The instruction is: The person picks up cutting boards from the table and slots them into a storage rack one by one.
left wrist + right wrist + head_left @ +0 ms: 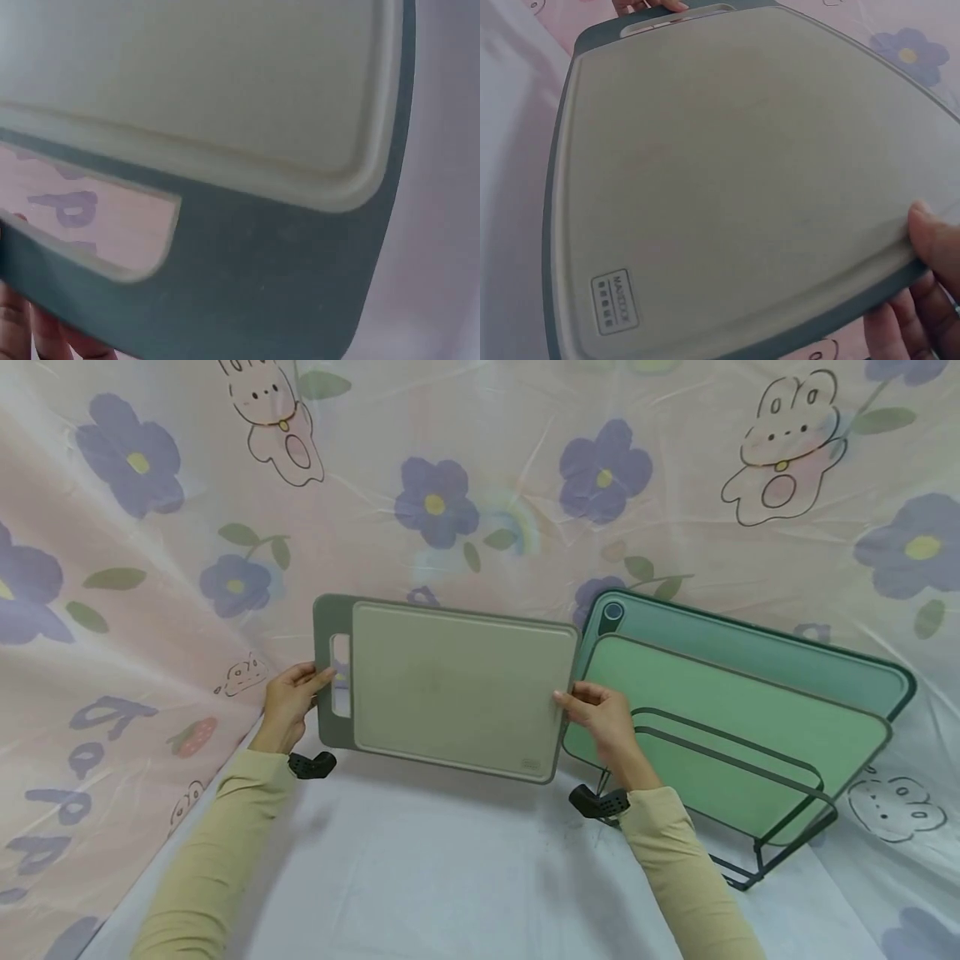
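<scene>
A beige cutting board (457, 685) with a grey-green border and a slot handle is held up between both hands, above the white surface. My left hand (288, 697) pinches its handle end, thumb on the front and fingers behind. At the opposite short edge my right hand (603, 718) grips the board, the thumb (934, 236) lying on the beige face and the fingers (904, 326) under the rim. The right wrist view shows a small stamped label in one corner of the board.
Right of the hands stands a dark wire rack (795, 827) holding a light green board (720, 710) and a teal board (750, 639) behind it. The white tabletop (420, 868) runs back to a flowered curtain (510, 460).
</scene>
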Motion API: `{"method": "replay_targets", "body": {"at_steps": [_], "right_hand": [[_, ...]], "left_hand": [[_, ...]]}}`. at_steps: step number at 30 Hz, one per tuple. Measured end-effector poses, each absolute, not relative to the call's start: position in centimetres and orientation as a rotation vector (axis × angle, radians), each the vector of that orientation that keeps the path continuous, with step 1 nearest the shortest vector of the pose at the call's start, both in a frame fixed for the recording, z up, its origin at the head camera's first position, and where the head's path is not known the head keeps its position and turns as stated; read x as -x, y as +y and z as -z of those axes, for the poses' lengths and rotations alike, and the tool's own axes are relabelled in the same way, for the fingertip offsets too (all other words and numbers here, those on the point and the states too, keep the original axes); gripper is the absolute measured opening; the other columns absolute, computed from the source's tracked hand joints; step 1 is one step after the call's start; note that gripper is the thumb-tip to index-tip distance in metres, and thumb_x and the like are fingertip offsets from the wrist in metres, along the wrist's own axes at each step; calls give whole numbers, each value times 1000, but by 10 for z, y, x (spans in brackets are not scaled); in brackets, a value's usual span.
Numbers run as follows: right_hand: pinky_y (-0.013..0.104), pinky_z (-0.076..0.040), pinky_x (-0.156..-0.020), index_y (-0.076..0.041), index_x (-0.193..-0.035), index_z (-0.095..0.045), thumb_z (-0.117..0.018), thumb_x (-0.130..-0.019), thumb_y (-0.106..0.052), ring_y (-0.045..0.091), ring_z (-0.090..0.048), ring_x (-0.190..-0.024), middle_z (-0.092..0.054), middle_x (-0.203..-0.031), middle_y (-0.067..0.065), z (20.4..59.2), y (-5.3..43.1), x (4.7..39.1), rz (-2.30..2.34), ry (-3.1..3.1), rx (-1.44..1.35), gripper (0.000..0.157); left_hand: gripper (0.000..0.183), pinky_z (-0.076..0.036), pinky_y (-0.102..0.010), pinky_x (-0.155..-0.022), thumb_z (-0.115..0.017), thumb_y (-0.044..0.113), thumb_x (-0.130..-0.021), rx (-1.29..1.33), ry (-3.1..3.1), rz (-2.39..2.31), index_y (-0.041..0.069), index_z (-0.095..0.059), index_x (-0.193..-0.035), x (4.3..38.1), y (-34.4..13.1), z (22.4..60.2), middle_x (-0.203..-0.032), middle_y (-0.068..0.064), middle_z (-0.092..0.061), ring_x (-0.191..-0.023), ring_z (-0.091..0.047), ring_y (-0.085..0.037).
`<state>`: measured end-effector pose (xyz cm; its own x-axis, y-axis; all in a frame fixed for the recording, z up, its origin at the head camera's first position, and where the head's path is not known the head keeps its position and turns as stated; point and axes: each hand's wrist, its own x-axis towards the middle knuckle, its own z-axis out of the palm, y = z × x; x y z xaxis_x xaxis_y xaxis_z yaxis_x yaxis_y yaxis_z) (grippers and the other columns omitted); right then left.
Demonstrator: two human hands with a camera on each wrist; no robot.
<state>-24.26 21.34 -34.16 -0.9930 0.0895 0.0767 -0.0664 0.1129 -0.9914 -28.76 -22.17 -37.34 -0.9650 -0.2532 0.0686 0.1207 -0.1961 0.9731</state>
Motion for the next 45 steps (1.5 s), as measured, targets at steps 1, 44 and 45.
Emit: {"method": "replay_targets", "body": {"at_steps": [1, 44, 45], "right_hand": [[35, -53, -84, 5, -114, -63, -76, -87, -18, 9, -62, -81, -64, -87, -4, 340, 214, 243, -2005, -2255, 18, 38], [38, -51, -87, 7, -125, -56, -78, -84, -29, 13, -66, -89, -68, -94, -4, 299, 281, 231, -1617, -2561, -46, 59], [40, -50, -88, 6, -125, -56, -78, -84, -31, 16, -66, -90, -68, -95, -3, 299, 283, 230, -1605, -2571, -38, 60]], "left_hand": [[15, -50, -20, -68, -74, 13, -87, -149, -1837, 2246, 11, -65, -99, 288, -221, 372, -84, 9, -68, -80, -61, -9], [22, -49, -20, -66, -73, 2, -86, 97, -1974, 2296, 3, -63, -106, 307, -179, 348, -79, 6, -67, -70, -60, -7], [21, -49, -20, -66, -73, 2, -86, 93, -1982, 2296, 4, -64, -105, 308, -178, 349, -79, 7, -67, -70, -60, -6]]}}
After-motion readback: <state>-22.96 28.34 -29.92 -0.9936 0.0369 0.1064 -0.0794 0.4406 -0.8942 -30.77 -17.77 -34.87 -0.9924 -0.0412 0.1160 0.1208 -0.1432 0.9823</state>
